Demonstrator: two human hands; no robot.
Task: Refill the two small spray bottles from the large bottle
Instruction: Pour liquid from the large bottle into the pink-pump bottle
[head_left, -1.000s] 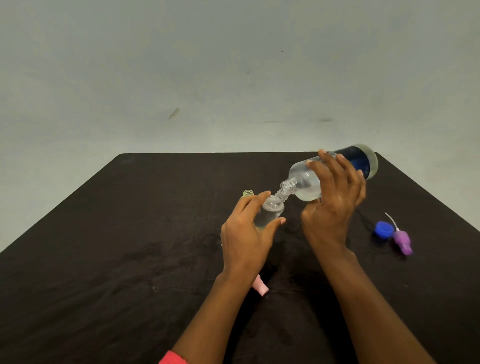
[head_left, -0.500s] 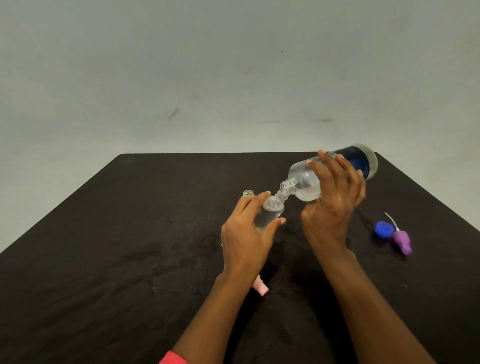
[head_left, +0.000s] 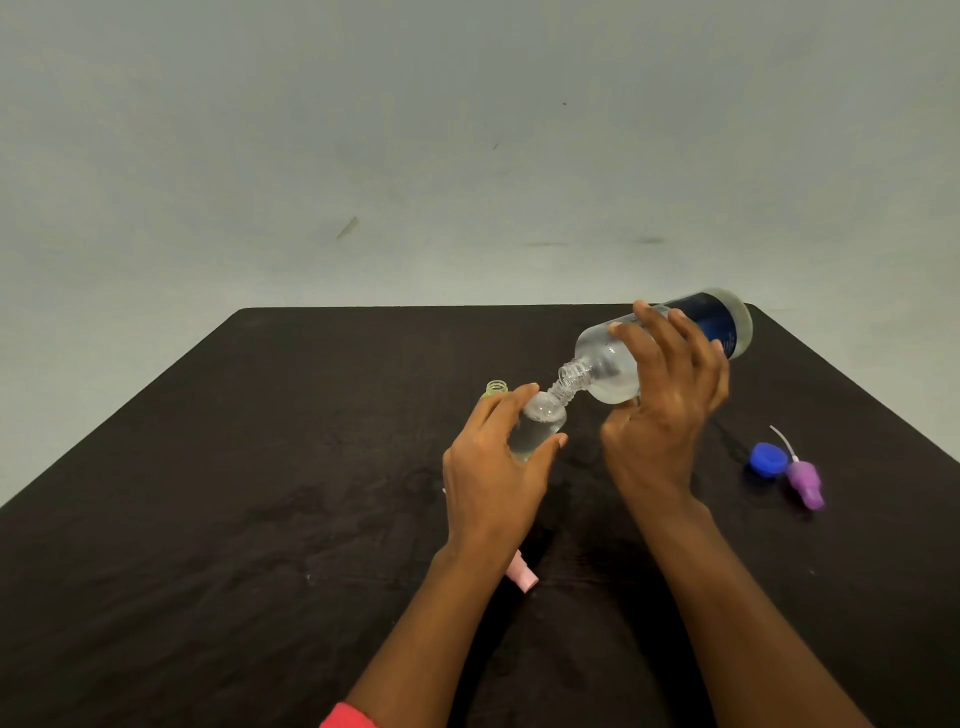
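My right hand (head_left: 662, 410) grips the large clear bottle (head_left: 608, 369) with a dark blue label, tipped almost flat, its open neck pointing down-left. Its mouth meets the neck of a small clear spray bottle (head_left: 537, 423), which my left hand (head_left: 493, 467) holds between fingers and thumb, tilted toward the large bottle. Clear liquid shows inside the small bottle. Behind my left hand stands a second small bottle (head_left: 496, 387), greenish, open at the top and mostly hidden.
On the black table (head_left: 260, 493) a blue cap (head_left: 768, 460) and a purple spray head (head_left: 804, 480) with a white tube lie at the right. A pink spray head (head_left: 522, 577) lies under my left wrist. A pale wall rises behind the table.
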